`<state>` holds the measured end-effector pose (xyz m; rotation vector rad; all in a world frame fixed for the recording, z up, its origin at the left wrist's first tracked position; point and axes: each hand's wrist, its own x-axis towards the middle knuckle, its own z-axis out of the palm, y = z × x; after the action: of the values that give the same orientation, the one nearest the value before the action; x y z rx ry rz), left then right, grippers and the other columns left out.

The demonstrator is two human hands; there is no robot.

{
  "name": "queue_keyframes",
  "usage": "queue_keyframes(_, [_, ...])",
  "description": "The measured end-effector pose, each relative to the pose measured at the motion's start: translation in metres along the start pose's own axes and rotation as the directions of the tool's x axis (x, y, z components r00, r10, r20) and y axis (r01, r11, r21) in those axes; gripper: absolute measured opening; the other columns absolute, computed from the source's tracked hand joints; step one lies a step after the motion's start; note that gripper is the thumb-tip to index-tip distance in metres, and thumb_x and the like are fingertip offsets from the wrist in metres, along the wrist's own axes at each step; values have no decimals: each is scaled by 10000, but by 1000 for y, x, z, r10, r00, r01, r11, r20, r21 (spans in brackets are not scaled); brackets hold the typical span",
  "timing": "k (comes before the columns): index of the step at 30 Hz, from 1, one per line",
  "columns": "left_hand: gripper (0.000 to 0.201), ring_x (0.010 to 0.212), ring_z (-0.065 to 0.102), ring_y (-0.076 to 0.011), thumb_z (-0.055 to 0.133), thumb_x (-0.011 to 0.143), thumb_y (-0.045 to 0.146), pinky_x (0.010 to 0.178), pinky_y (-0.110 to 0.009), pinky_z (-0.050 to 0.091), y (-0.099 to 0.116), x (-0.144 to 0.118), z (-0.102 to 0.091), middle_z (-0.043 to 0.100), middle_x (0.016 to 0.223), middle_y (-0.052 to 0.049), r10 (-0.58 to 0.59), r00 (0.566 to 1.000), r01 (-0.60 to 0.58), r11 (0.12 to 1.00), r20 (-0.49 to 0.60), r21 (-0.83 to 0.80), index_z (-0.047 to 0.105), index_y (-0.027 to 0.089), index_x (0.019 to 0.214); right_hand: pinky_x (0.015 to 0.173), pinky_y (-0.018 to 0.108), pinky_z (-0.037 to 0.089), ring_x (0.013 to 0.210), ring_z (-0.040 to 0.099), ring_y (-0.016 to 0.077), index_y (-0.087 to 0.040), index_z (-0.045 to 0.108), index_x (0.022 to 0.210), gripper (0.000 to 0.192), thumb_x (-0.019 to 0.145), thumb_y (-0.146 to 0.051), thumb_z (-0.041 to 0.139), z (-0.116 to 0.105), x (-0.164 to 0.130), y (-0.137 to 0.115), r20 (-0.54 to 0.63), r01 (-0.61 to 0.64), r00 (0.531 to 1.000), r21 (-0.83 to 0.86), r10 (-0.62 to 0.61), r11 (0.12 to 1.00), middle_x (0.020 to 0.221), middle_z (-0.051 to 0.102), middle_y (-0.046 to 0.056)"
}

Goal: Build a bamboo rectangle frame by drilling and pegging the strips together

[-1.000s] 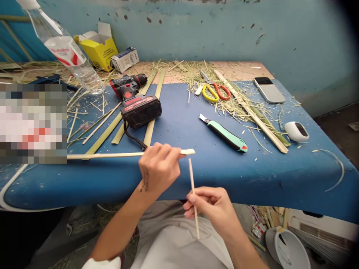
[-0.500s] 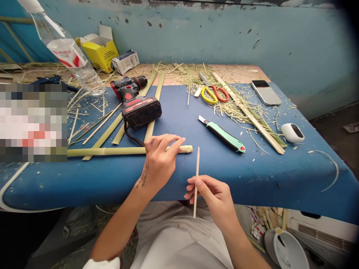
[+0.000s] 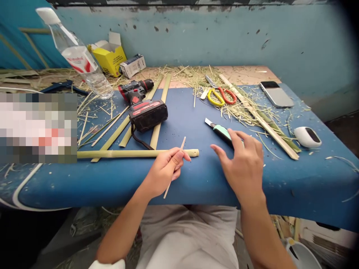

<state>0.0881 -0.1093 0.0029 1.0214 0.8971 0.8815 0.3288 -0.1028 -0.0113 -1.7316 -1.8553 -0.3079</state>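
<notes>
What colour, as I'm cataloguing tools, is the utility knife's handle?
The knife handle is mint green and black where visible; head view.

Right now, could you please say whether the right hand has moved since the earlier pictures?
Yes: against the blue table, the right hand has moved forward and rightward, to the green utility knife.

one utility knife, one drill, two boxes, one bottle

Open lane on table between drill and utility knife
Left: drill blocks, bamboo strips under it; front: long bamboo piece, left hand in way; right: right hand over knife handle; back right: scissors, shavings
</notes>
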Motion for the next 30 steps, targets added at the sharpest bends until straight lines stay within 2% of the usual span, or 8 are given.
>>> queue_keyframes(1, [426, 475, 306, -31, 590, 1056, 562, 462, -192, 245, 0, 0, 0, 310, 667, 84, 1, 1000, -1, 1000, -1, 0, 665, 148, 988, 1073, 556, 499, 1293, 616, 416, -129, 616, 1498, 647, 994, -527, 691, 6, 5, 10, 50, -20, 998, -65, 23, 998, 1395, 680, 218])
queue_keyframes(3, [431, 506, 242, -37, 569, 1065, 567, 465, -198, 189, -1, -1, 1, 284, 678, 83, 5, 1000, -5, 1000, -17, -9, 665, 149, 1020, 1045, 579, 505, 1237, 640, 414, -127, 623, 1486, 581, 1030, -487, 637, 17, 12, 24, 115, -45, 992, -108, 57, 993, 1358, 700, 210])
queue_keyframes(6, [416, 523, 222, -46, 541, 1079, 561, 470, -214, 162, -3, -2, 0, 291, 695, 77, -5, 999, 4, 1000, -31, -21, 659, 162, 1078, 1042, 542, 517, 1178, 668, 362, -163, 669, 1429, 427, 1066, -367, 575, 22, 12, 28, 74, -26, 997, -8, 26, 1000, 1281, 728, 176])
queue_keyframes(10, [410, 542, 218, -62, 525, 1083, 568, 477, -232, 165, -2, -2, 2, 306, 715, 69, -28, 998, 29, 1000, -58, 10, 652, 180, 1130, 1041, 399, 549, 1214, 682, 271, -200, 568, 1555, 514, 1044, -241, 600, 13, 5, 11, -106, 215, 976, 304, -191, 928, 1343, 687, 165])
queue_keyframes(13, [404, 570, 241, -79, 528, 1081, 573, 498, -243, 198, 1, -3, 5, 315, 724, 63, -7, 995, 17, 994, -96, 108, 645, 194, 1158, 930, 307, 577, 1108, 723, 214, -227, 564, 1555, 570, 995, -208, 670, 7, 2, -1, -93, 376, 923, 422, -373, 825, 1297, 703, 129])
queue_keyframes(17, [374, 686, 337, -99, 594, 1057, 557, 615, -247, 319, 0, -6, 10, 408, 802, 38, 84, 988, -46, 963, -133, 265, 628, 187, 1098, 829, 302, 570, 912, 739, 199, -168, 645, 1428, 520, 951, -326, 780, 7, -1, -2, -97, 439, 895, 366, -435, 821, 1115, 759, 102])
queue_keyframes(21, [431, 700, 355, -109, 599, 1045, 584, 638, -264, 324, -8, -6, 9, 421, 764, 35, 123, 972, -44, 933, -202, 358, 553, 184, 893, 759, 298, 528, 794, 714, 183, -144, 686, 1331, 449, 969, -396, 769, 7, -2, -1, -90, 475, 876, 325, -473, 818, 984, 772, 77])
queue_keyframes(30, [402, 608, 266, -77, 605, 1045, 580, 543, -244, 254, -7, -9, 6, 388, 779, 47, 92, 985, -60, 975, -145, 214, 556, 192, 953, 719, 289, 490, 735, 681, 167, -145, 672, 1333, 426, 999, -405, 727, 8, -5, -3, -76, 425, 903, 303, -423, 853, 959, 763, 68])
